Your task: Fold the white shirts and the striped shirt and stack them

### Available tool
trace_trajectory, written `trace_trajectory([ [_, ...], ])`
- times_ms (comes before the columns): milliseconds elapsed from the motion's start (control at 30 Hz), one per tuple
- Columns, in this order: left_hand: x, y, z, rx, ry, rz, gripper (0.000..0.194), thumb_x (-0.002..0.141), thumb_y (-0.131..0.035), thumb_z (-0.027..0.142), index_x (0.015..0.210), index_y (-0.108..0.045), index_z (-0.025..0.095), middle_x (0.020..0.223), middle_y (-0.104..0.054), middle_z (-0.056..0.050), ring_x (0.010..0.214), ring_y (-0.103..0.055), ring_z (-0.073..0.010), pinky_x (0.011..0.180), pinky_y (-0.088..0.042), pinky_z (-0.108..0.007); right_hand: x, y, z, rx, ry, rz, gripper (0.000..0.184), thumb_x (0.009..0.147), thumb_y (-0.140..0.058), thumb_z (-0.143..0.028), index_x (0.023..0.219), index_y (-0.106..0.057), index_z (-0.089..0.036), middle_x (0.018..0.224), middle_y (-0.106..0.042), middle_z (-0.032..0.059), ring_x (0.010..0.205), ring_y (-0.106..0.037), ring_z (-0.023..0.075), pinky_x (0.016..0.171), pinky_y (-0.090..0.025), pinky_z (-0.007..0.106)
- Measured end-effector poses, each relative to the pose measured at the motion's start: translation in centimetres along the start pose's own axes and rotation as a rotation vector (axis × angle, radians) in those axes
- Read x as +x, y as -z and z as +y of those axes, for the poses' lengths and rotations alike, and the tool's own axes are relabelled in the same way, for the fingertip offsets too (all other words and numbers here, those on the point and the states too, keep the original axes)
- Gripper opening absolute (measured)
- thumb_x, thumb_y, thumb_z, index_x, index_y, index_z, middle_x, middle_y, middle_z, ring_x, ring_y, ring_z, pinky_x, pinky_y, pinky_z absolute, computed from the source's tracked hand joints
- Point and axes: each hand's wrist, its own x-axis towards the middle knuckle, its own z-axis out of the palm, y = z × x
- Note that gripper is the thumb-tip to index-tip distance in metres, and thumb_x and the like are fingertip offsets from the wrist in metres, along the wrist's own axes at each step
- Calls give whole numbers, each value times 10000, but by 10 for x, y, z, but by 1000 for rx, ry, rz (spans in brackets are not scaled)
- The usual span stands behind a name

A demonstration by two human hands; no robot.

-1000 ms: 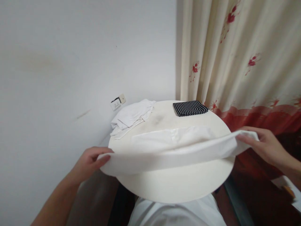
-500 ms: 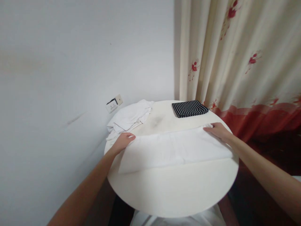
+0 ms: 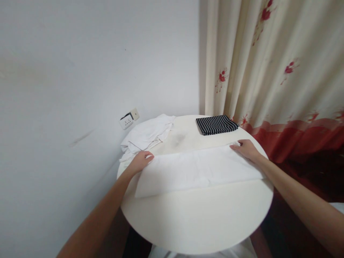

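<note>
- We see a plain pale wall [image 3: 94,53] filling the left and far side.
- On the right hangs a long cream curtain [image 3: 268,71] with red flowers and a red lower band.
- Before us is a round white surface [image 3: 199,222], its far side close to the wall and curtain.
- Across its middle lies a folded white cloth [image 3: 199,168], a long flat strip running left to right, its near right corner close to the surface's right rim.
- We judge this cloth light, soft and limp, neither fragile nor very slippery; it would probably sag if lifted by one end. The two far corners look the best holds, all layers pinched together so that none slides.
- At the far left we have a loosely heaped white fabric [image 3: 150,129], creased and apart from the strip.
- At the far right sits a black-and-white striped cloth [image 3: 217,124], folded flat.
- Our left hand [image 3: 142,161] pinches the strip's far left corner between thumb and fingers.
- Our right hand [image 3: 245,148] grips the far right corner, thumb on top.
- Smallest, a socket [image 3: 126,122] sits on the wall beside the heap.
</note>
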Motion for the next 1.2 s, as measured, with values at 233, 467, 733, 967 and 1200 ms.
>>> trace_trajectory([
  [233,-8,-1,-3,220,-44,39,341,862,-467,341,1026,-702,157,1105,-726,-129,1070,-644,-278,1004,-468,-384,4,0,1,73,83,-16,374,771,-664,-453,904,-740,-112,787,-725,58,703,-631,195,625,-462,260],
  [467,-40,-19,109,269,-440,19,507,1001,-397,395,1421,-497,129,1491,-513,-141,1390,-461,-257,1195,-317,-416,6,-2,-17,-270,101,69,503,841,-643,-361,1235,-655,-48,1114,-705,198,993,-662,307,868,-508,375],
  [733,-57,-115,194,289,-612,-147,563,1047,-226,323,1553,-303,90,1619,-303,-155,1521,-228,-275,1221,-231,-525,-89,-60,-96,-386,626,52,521,931,-371,-150,1434,-501,-114,1431,-548,169,1317,-498,282,1085,-426,435],
  [967,-55,-132,180,326,-570,-60,562,1034,-235,291,1545,-326,76,1599,-350,-150,1519,-237,-257,1242,-186,-496,-111,-96,-96,-475,553,-218,579,978,-299,-196,1534,-366,-48,1578,-391,168,1466,-342,291,1184,-291,482],
  [1200,-54,-134,182,330,-539,-63,564,1026,-241,297,1534,-347,74,1616,-318,-132,1519,-237,-245,1242,-201,-493,-88,-85,-84,-524,490,-321,651,1027,-259,-455,1570,-316,-101,1644,-240,128,1525,-200,281,1211,-202,530],
])
